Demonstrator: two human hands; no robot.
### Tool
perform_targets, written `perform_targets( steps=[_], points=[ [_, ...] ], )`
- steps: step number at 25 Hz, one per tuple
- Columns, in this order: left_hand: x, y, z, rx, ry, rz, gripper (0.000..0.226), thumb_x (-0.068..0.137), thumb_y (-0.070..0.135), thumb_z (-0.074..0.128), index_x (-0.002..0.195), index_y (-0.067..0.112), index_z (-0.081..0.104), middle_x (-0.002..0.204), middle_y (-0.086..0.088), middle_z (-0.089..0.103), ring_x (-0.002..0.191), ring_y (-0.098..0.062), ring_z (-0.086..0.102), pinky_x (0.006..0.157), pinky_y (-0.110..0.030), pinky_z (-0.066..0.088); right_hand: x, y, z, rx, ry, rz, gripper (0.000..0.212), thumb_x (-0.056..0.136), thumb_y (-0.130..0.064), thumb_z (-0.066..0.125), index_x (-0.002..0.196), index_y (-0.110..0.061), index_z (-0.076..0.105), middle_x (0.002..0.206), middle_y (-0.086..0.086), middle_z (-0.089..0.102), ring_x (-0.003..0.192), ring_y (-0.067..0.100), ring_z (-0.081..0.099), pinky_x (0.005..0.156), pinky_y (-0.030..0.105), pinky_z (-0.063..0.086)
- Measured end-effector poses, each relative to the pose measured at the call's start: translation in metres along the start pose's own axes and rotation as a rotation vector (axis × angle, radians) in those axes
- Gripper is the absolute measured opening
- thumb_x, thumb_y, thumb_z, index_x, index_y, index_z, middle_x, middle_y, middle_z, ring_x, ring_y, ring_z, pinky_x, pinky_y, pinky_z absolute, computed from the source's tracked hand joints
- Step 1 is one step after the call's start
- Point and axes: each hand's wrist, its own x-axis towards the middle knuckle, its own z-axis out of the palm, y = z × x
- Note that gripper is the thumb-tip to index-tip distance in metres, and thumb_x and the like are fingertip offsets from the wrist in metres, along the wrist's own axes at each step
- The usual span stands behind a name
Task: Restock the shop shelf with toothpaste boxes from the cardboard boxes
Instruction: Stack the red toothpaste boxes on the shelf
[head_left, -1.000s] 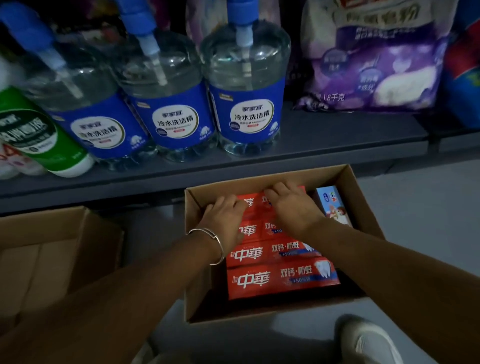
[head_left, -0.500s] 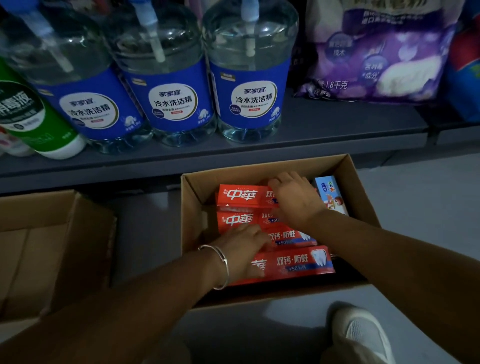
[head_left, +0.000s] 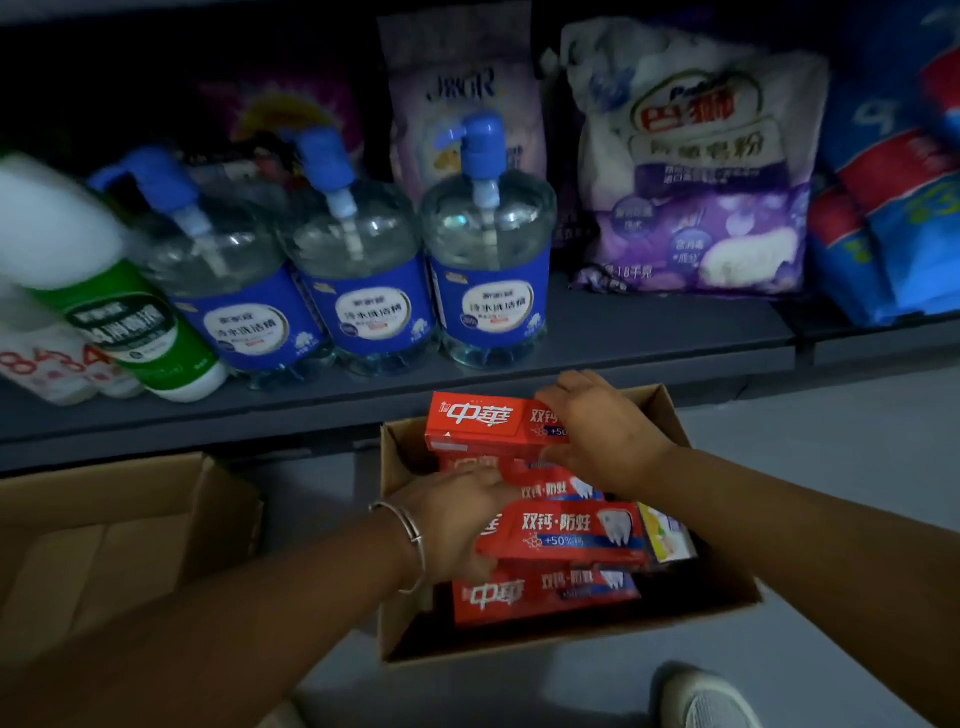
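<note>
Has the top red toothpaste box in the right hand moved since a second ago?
Yes. The red toothpaste box in the right hand has risen above the carton rim, toward the shelf.

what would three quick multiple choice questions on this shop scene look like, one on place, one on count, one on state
1. Where does the cardboard box with the toothpaste sit?
A. on the shelf, among the bottles
B. on the floor in front of the shelf
C. on top of the other carton

2. How many pump bottles with blue labels stand in a row on the shelf?
A. one
B. three
C. five

3. What is the right hand doing?
A. gripping a red toothpaste box
B. hanging idle beside the carton
C. pressing a pump bottle

Answers:
1 B: the box stands on the floor below the shelf edge.
2 B: three blue pump heads and labels show side by side.
3 A: its fingers wrap the end of the top red toothpaste box, raised over the carton; the left hand holds another red box.
</note>
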Motion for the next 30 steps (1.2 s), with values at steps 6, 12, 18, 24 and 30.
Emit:
perform_targets(
  steps=[6, 12, 18, 24, 30],
  points=[
    [-0.080, 0.009, -0.116, 0.102, 0.203, 0.000, 0.059, 0.077, 0.038, 0.063, 0.132, 0.024, 0.045, 0.122, 0.003, 0.052, 0.115, -0.015, 0.049, 0.097, -0.031, 0.044, -0.023, -0.044, -0.121, -0.034, 0.145, -0.124, 0.048, 0.083, -0.037, 0.066, 0.125, -0.015, 0.053, 0.117, 0.005, 0.051, 0.115, 0.022, 0.045, 0.095, 0.030, 0.038],
    [-0.152, 0.011, -0.221, 0.253, 0.370, -0.028, 0.071, 0.066, 0.049, 0.048, 0.131, 0.020, 0.047, 0.120, -0.001, 0.055, 0.112, -0.019, 0.052, 0.095, -0.029, 0.046, -0.030, -0.094, -0.249, -0.069, 0.277, -0.164, 0.046, 0.083, -0.039, 0.067, 0.121, -0.016, 0.057, 0.114, 0.005, 0.052, 0.108, 0.021, 0.052, 0.092, 0.031, 0.045],
    [-0.189, -0.015, -0.316, 0.323, 0.458, -0.052, 0.066, 0.077, 0.034, 0.067, 0.137, 0.027, 0.039, 0.126, 0.006, 0.048, 0.114, -0.009, 0.045, 0.097, -0.023, 0.040, 0.002, -0.136, -0.351, -0.074, 0.442, -0.199, 0.045, 0.079, -0.035, 0.072, 0.117, -0.014, 0.059, 0.113, 0.007, 0.054, 0.102, 0.022, 0.054, 0.086, 0.027, 0.043],
    [-0.193, -0.064, -0.373, 0.384, 0.564, -0.102, 0.067, 0.080, 0.035, 0.064, 0.140, 0.027, 0.035, 0.128, 0.008, 0.046, 0.117, -0.007, 0.043, 0.101, -0.018, 0.036, 0.055, -0.153, -0.399, -0.041, 0.539, -0.168, 0.059, 0.080, -0.037, 0.071, 0.130, -0.015, 0.049, 0.122, 0.002, 0.050, 0.113, 0.016, 0.051, 0.091, 0.030, 0.045],
    [-0.176, -0.125, -0.407, 0.334, 0.580, -0.119, 0.063, 0.079, 0.034, 0.065, 0.136, 0.029, 0.039, 0.124, 0.008, 0.046, 0.113, -0.007, 0.044, 0.100, -0.025, 0.041, 0.137, -0.154, -0.428, -0.139, 0.636, -0.149, 0.057, 0.079, -0.037, 0.072, 0.126, -0.016, 0.050, 0.121, 0.004, 0.051, 0.117, 0.020, 0.047, 0.099, 0.036, 0.044]
  ],
)
